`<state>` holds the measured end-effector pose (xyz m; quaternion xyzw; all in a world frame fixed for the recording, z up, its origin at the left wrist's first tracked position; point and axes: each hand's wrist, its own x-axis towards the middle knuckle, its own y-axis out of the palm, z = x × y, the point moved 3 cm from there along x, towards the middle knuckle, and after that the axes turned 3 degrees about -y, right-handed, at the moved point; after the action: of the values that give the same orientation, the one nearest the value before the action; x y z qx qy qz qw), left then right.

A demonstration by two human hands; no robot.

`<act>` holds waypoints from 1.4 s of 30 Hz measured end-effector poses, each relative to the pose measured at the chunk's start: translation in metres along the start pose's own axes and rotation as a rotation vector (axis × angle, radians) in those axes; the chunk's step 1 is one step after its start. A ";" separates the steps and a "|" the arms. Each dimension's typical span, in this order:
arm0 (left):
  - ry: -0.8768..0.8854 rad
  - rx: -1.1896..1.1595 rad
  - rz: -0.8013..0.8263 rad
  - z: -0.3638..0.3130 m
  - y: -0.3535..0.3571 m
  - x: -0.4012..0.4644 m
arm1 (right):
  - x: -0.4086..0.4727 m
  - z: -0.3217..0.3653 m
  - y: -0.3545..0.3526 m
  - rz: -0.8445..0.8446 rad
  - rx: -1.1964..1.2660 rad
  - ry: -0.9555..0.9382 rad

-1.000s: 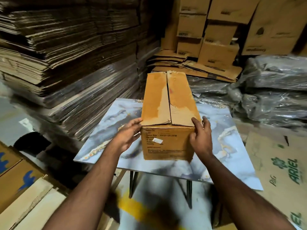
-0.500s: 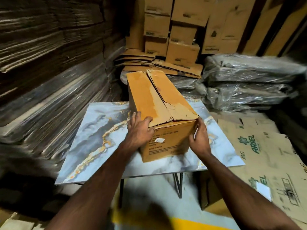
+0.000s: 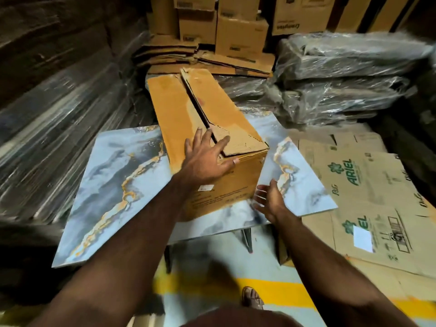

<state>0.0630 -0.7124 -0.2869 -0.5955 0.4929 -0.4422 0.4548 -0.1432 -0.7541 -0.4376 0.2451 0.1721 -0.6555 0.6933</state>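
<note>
Watch the near edge first. The cardboard box (image 3: pixel 188 119) lies skewed under your left hand (image 3: pixel 207 159), and its near end is already close to the rim of the marble-patterned tabletop (image 3: pixel 113 175). If you drag it toward yourself with only a palm on top, it could slide over that rim and tip. The top flaps (image 3: pixel 236 128) are not sealed, and the one beneath your fingertips is torn and stands slightly proud. If you press hard there, the flap may cave in or rip rather than steer the box. The table stands on thin legs, so a sideways shove could rock it.

Neither hand has hold of anything. Your left hand lies flat on the box's top with fingers spread wide, straddling the seam between the flaps, and the thumb reaches over the front edge. Your right hand (image 3: pixel 269 199) is open with fingers splayed, low beside the box's near right bottom corner. I cannot tell whether its fingertips touch the cardboard.
</note>
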 end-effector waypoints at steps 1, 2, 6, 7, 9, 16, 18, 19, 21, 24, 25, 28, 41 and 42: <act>-0.013 0.067 0.054 0.001 0.007 0.005 | 0.004 -0.001 0.001 0.003 0.000 0.024; -0.017 0.136 0.085 0.002 0.012 0.009 | 0.008 -0.001 0.003 0.000 0.018 0.052; 0.004 0.221 0.110 0.002 0.017 0.016 | 0.020 -0.009 0.011 0.013 -0.025 0.129; 0.011 0.231 0.108 0.002 0.017 0.015 | 0.025 -0.011 0.012 0.007 -0.037 0.131; 0.017 0.241 0.094 0.002 0.017 0.013 | 0.027 -0.011 0.015 -0.001 -0.024 0.140; -0.005 0.187 0.066 0.016 0.000 0.010 | 0.014 0.012 0.023 0.052 0.101 0.270; -0.017 0.151 0.050 0.026 -0.013 0.008 | 0.017 0.015 0.029 0.108 0.151 0.291; -0.026 0.132 0.036 0.031 -0.021 0.009 | 0.016 0.021 0.034 0.147 0.155 0.276; -0.052 0.066 -0.005 0.043 -0.041 0.010 | 0.012 0.038 0.047 0.216 0.186 0.221; -0.114 -0.088 -0.106 0.060 -0.069 0.008 | -0.001 0.077 0.068 0.294 0.312 0.112; -0.144 -0.152 -0.149 0.065 -0.077 0.006 | -0.003 0.091 0.073 0.286 0.332 0.052; -0.251 -0.348 -0.315 0.080 -0.095 -0.002 | -0.011 0.135 0.083 0.238 0.339 -0.176; -0.509 -1.297 -0.686 0.129 -0.087 -0.039 | -0.080 0.218 0.170 0.462 -0.235 -0.790; -0.529 -1.374 -0.719 0.134 -0.083 -0.040 | -0.086 0.226 0.178 0.410 -0.286 -0.837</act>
<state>0.2045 -0.6502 -0.2351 -0.9475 0.3094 -0.0053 -0.0799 0.0076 -0.8074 -0.1833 -0.1083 -0.0849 -0.5174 0.8446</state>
